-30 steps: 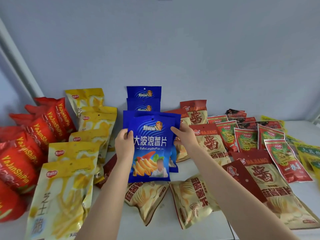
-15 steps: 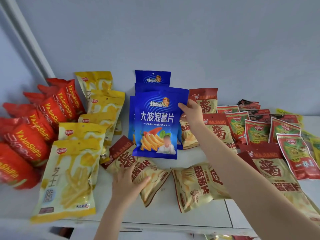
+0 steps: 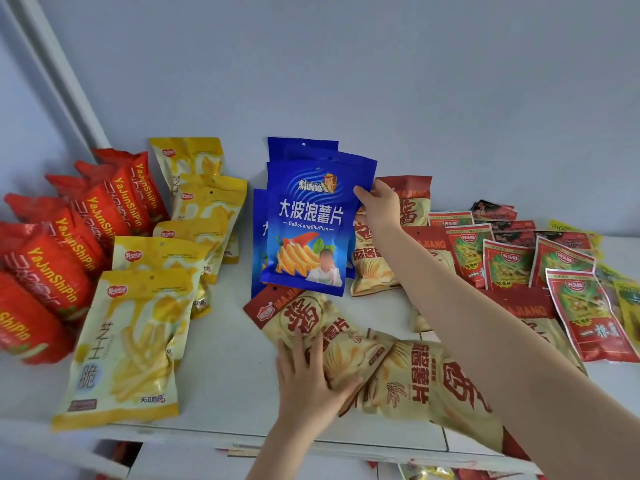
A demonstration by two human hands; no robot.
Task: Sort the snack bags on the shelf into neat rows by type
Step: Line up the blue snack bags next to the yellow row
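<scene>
A person's right hand (image 3: 379, 206) pinches the upper right edge of a glossy blue film bag of wavy potato chips (image 3: 308, 230), thumb on its front face; the bag hangs upright, just above the white shelf (image 3: 221, 341) and in front of a short row of matching blue bags (image 3: 301, 147). The left hand (image 3: 308, 379) lies flat, fingers straight and spread, on a crinkled beige-and-red chip bag (image 3: 311, 323); this bag lies slanted near the shelf's front edge, touching a second beige-and-red bag (image 3: 422, 382). To the left lie overlapping rows of yellow fry-snack bags (image 3: 131, 341) and orange-red bags (image 3: 52, 268); to the right, small red-and-green packets (image 3: 505, 261) lie in a looser spread.

The blue bag is probably light and puffed with air; its film looks slick, and the chips inside would be brittle. The flat sealed strip at the top or a side seam seems the safest place to pinch; squeezing the belly risks crushing the contents. The beige-and-red bag looks soft and pillowy; it would likely slide under a flat palm, and is best lifted by its red top band.
</scene>
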